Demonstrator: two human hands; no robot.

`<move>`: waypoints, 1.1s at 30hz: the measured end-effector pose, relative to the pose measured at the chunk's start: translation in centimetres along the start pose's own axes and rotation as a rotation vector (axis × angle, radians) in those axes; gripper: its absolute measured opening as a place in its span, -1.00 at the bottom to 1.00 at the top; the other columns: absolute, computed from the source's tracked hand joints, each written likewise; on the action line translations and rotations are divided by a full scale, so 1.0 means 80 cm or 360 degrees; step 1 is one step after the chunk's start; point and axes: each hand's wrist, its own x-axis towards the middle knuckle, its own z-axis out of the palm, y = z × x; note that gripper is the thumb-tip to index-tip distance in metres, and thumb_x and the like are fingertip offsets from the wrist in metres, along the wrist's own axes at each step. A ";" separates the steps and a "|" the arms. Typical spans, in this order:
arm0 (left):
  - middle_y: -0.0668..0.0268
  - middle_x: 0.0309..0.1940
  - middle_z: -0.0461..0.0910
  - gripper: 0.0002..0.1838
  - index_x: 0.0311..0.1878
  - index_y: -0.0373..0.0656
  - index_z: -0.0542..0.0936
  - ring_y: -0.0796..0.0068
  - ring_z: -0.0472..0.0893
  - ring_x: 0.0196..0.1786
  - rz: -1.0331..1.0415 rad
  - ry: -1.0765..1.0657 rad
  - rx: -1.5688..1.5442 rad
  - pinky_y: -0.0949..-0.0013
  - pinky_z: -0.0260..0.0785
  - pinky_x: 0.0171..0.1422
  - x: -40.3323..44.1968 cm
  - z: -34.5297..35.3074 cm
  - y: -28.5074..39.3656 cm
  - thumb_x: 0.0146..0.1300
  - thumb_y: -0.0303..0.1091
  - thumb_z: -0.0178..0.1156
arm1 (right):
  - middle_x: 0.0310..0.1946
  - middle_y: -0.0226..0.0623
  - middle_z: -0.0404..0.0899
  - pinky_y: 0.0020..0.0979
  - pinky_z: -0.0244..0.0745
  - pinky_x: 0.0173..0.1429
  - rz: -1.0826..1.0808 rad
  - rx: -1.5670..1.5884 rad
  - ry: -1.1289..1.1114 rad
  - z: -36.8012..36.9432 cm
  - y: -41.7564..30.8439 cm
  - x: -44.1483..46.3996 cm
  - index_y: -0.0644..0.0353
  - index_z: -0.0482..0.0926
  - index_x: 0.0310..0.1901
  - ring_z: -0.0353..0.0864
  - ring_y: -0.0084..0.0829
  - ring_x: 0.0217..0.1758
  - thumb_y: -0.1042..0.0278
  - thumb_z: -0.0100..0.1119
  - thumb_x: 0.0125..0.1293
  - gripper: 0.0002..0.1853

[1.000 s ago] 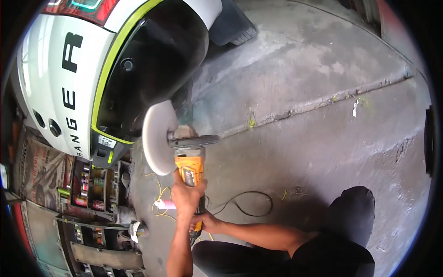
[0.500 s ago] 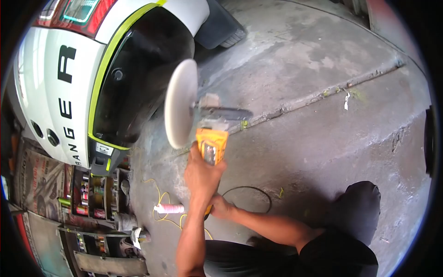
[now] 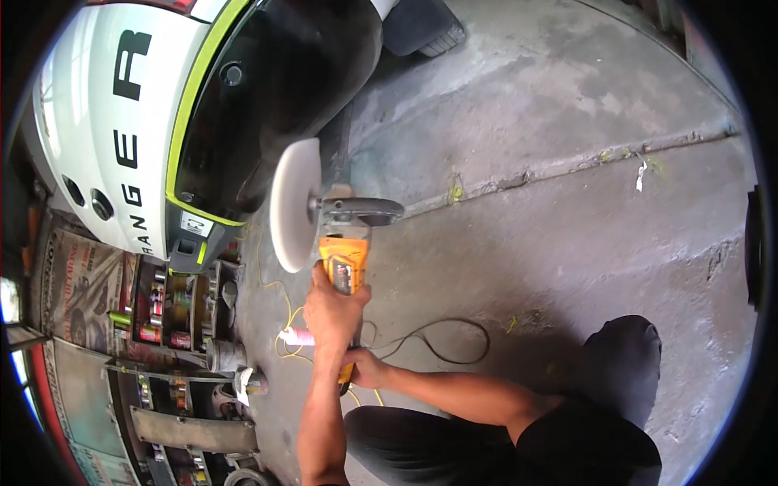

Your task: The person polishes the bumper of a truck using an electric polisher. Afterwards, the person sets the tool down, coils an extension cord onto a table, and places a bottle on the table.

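A yellow polisher point(image 3: 345, 255) with a round white pad point(image 3: 295, 206) is held in both hands, its pad facing the vehicle. My left hand point(image 3: 334, 312) wraps around the yellow body behind the head. My right hand point(image 3: 369, 368) closes round the rear end, whose lower part it mostly hides. A black loop handle point(image 3: 369, 209) sticks out from the polisher's head. Left of the pad is a white vehicle point(image 3: 89, 130) lettered RANGER, seen sideways, with a glossy black lower panel point(image 3: 275, 89) edged in yellow-green tape point(image 3: 185, 130). I cannot tell whether the pad touches the panel.
A pink-and-white bottle point(image 3: 300, 336) lies near a yellow cord point(image 3: 284, 296). A dark cable point(image 3: 462, 324) loops on the concrete floor point(image 3: 567, 243). Shelves with cans point(image 3: 178, 316) stand lower left. One bent leg point(image 3: 624, 373) shows on the right; a tyre point(image 3: 421, 28) is at the top.
The polisher and both hands have shifted left, bringing the pad closer to the black panel in view. The camera view has moved too. Both hands keep their grip.
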 end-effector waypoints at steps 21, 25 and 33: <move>-0.13 -0.09 0.72 -0.13 0.36 -0.21 0.41 -0.22 0.71 -0.02 -0.0062 0.0068 -0.0119 -0.07 0.52 0.09 -0.002 0.013 -0.018 -0.07 -0.13 0.45 | -0.52 -0.28 0.53 -0.25 0.53 -0.13 -0.0067 -0.0241 -0.0056 -0.007 -0.020 -0.008 0.22 0.54 -0.39 0.58 -0.31 -0.40 0.45 0.26 0.06 -0.90; -0.10 0.05 0.68 -0.10 0.40 -0.19 0.40 -0.20 0.68 0.07 0.0114 0.0008 -0.0232 -0.06 0.51 0.15 -0.018 0.006 0.028 -0.07 -0.17 0.49 | -0.47 -0.30 0.57 -0.32 0.52 -0.17 -0.0276 -0.0235 -0.0006 0.004 -0.036 -0.028 0.23 0.57 -0.28 0.61 -0.36 -0.37 0.49 0.29 0.02 -0.81; -0.19 0.03 0.67 -0.03 0.42 -0.32 0.36 -0.20 0.70 0.04 0.0473 0.0004 -0.0282 -0.03 0.55 0.10 -0.006 0.014 0.097 -0.09 -0.15 0.49 | -0.03 -0.40 0.66 -0.32 0.50 0.19 -0.0512 -0.0408 -0.0105 -0.014 -0.103 -0.044 0.23 0.60 0.02 0.64 -0.42 0.08 0.38 0.25 0.15 -0.63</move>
